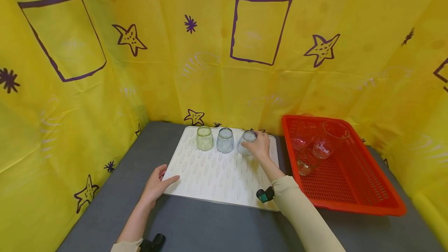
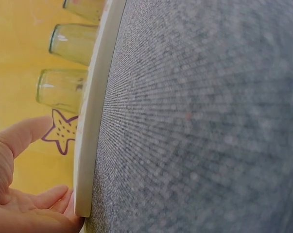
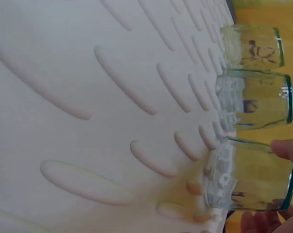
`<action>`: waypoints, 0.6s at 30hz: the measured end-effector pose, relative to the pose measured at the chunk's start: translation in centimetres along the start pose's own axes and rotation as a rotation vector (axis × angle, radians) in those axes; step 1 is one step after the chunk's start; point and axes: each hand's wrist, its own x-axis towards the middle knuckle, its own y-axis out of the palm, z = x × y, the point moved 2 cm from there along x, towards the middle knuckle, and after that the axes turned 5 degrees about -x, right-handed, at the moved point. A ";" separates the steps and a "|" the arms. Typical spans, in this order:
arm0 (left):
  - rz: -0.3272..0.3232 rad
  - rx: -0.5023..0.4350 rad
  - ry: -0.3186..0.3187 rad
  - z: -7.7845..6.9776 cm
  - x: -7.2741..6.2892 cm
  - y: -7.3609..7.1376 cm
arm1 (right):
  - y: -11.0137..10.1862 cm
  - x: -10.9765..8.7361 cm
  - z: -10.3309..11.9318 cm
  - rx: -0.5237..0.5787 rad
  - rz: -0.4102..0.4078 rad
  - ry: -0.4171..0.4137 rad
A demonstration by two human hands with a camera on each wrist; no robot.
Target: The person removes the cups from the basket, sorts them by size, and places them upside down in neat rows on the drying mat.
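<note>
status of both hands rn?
Left hand: open, at the white mat's left edge.
Right hand: holding the row's rightmost glass.

"That white mat (image 1: 213, 178) mid-frame: rubber or plastic?"

"Can't tell from here. It's matt, anyway, smooth between those moulded oblong ribs."

"And the short tumblers (image 1: 225, 143) along its top edge?"

"Glass, see-through and glossy, with bright glints at the rims. The tall glasses (image 1: 325, 145) over on the right look just as slick and clear."

"The red basket (image 1: 339, 189) under them is plastic, surely. Slight sheen, and pierced all over like mesh."

"Yes. Now the grey table (image 1: 203, 224) across the bottom looks matt, with a fine, cloth-like grain."

"While the yellow curtain (image 1: 206, 84) filling the upper frame is thin cloth, softly creased."

"And the cream sleeve (image 1: 302, 209) at lower right: matt cloth too."
</note>
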 end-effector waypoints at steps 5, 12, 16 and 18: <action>-0.019 0.025 0.003 0.1 0.0 0.1 | 0.3 0.2 0.0 0.010 0.019 0.008; -0.027 0.070 0.013 0.2 0.0 0.2 | 0.8 0.2 -0.2 0.025 0.050 0.017; -0.029 0.070 0.011 0.2 0.0 0.2 | 0.7 0.2 -0.1 0.025 0.055 0.016; -0.031 0.071 0.010 0.2 0.1 0.2 | 0.7 0.2 0.0 0.020 0.063 0.013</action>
